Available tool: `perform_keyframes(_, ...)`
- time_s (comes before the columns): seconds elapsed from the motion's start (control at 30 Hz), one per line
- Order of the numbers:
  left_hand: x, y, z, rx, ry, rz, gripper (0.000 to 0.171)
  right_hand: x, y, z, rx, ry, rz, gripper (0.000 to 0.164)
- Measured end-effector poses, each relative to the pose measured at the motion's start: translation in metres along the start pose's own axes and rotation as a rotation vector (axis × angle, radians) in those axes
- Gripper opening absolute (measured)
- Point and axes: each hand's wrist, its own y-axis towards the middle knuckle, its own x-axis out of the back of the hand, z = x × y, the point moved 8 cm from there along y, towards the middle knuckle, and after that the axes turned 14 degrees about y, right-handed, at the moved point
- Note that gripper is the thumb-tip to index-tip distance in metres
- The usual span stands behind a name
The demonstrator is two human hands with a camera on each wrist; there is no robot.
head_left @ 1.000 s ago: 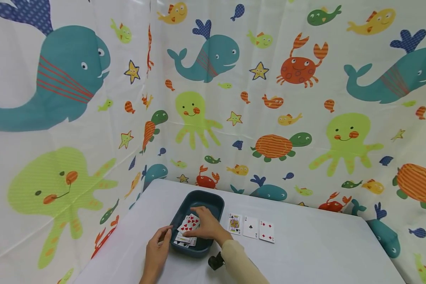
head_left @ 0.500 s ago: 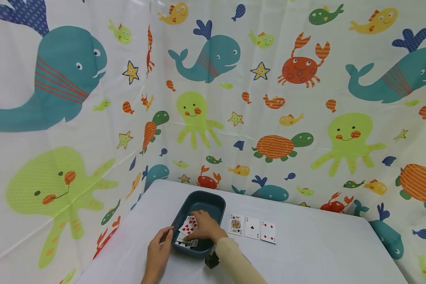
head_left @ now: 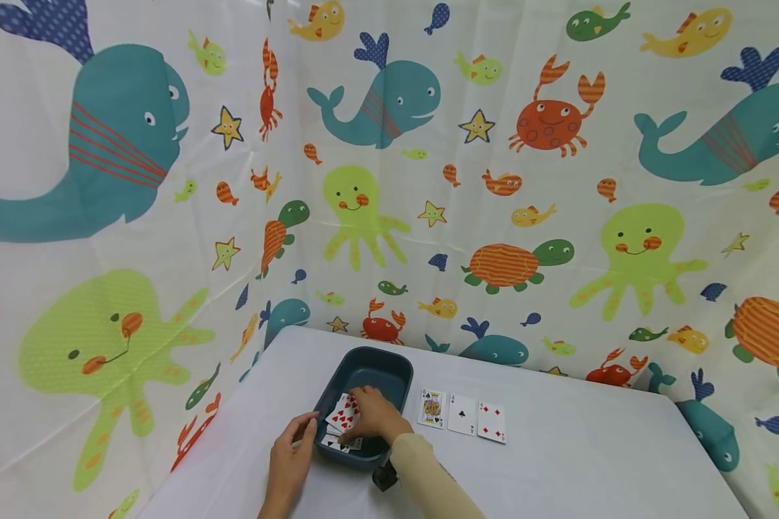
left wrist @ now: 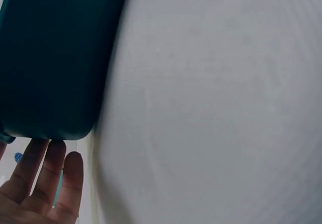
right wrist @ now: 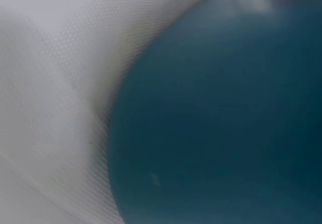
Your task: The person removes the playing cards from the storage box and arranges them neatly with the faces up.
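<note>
A dark teal tray stands on the white table, with a loose pile of playing cards in its near left part. A red hearts card lies on top, and black-suited cards show below it. My right hand reaches into the tray, its thumb and bent fingers gripping at the cards' right side and partly covering them. At the tray's left wall, my left hand touches the rim with its fingertips. Straight fingers of that hand meet the tray's outer side in the left wrist view. The right wrist view shows only the tray's outside and cloth.
Right of the tray, a king of spades, a clubs card and a diamonds card lie face up in a row. A black wrist camera hangs below the right sleeve. A sea-animal curtain surrounds the table.
My right hand has lowered onto the cards, and its thumb and fingers have drawn closer together. My left hand stays at the tray's rim; the row of cards is unchanged.
</note>
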Motion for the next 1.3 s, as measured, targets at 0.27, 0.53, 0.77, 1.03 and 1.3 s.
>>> perform_keyframes(0.27, -0.001, 0.0, 0.001, 0.001, 0.004, -0.001, 0.034, 0.001, -0.001, 0.001, 0.004, 0.022, 0.002, 0.083)
perform_keyframes(0.53, -0.003, 0.001, 0.001, 0.0, -0.002, 0.003, 0.033, 0.006, -0.002, 0.003, 0.048, 0.067, -0.007, 0.079)
perform_keyframes(0.77, -0.005, 0.002, 0.004, 0.013, 0.006, 0.016, 0.036, 0.012, -0.005, 0.006, 0.086, 0.096, -0.003, 0.076)
perform_keyframes(1.03, -0.005, 0.003, 0.004, 0.02, 0.016, 0.019, 0.034, 0.031, -0.012, 0.004, 0.093, 0.171, -0.021, 0.078)
perform_keyframes(1.3, -0.004, 0.003, 0.004, 0.015, 0.008, 0.003, 0.035, 0.054, -0.026, -0.003, 0.116, 0.329, -0.063, 0.076)
